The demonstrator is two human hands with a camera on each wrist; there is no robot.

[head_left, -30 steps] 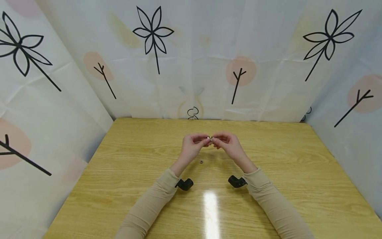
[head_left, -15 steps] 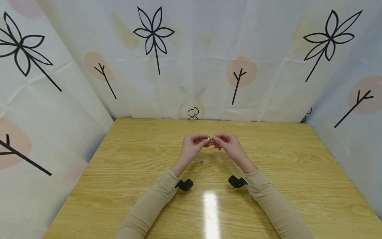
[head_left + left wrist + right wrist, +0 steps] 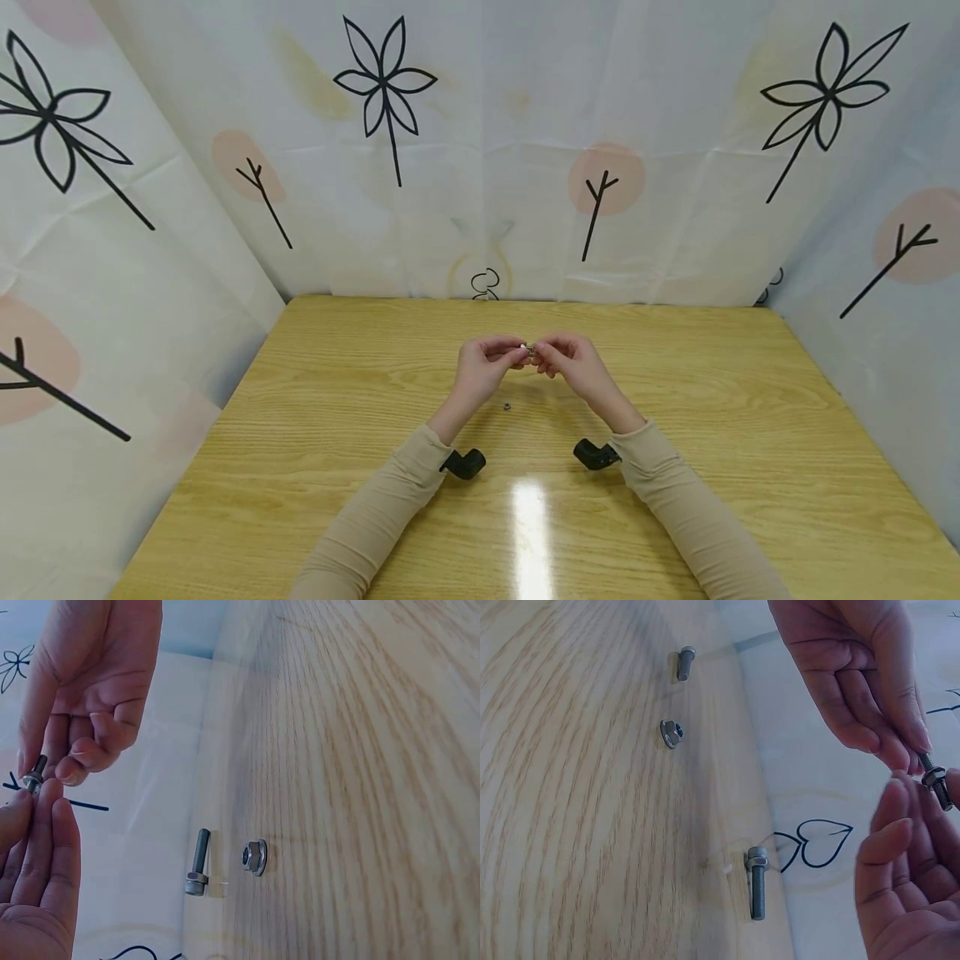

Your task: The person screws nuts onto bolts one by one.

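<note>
We judge the work of joining nuts and bolts to be about halfway along: one pair looks joined, one is in hand and one lies apart. Above the far middle of the wooden table, our left hand pinches a small bolt near its left end, with thumb and fingertips covering its head. Its threaded end points right, toward our right hand, whose thumb and fingertips close about the nut on that bolt. That nut sits partway along the shaft, with thread showing on both sides, so we take this pair as started and unfinished. How firmly the right fingertips press, we cannot tell.

On the table, toward the far edge, lies a second bolt, head to the left and thread to the right. Its own nut sits close against the head, so we count this pair as done.

What looks left, beyond the pair in our fingers, is a loose flanged nut on the near side of the finished pair, and a third bolt lying to the left of that loose nut. We see no nut on that bolt's shaft, so these two look untouched.
</note>
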